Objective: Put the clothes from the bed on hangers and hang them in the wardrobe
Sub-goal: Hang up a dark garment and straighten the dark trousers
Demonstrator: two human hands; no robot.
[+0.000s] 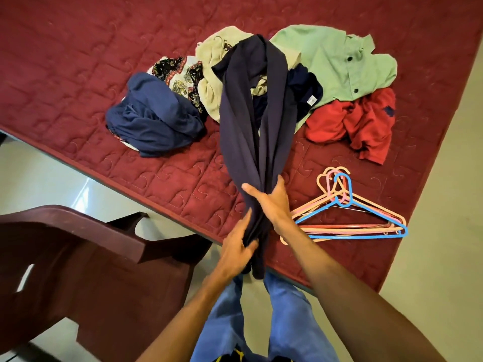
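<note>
Head: navy garment point(251, 121) inside curled fingers point(244, 223)

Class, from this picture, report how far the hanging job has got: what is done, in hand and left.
Done: nothing visible; the hangers lie stacked on the bed, all bare. In hand: the left hand and right hand grip the bunched navy garment. Left: the green shirt, red shirt, blue garment, cream garment and patterned cloth lie on the bed; no wardrobe shows.

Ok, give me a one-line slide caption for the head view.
Left hand and right hand grip a navy garment over the bed beside piled clothes and hangers.
</note>
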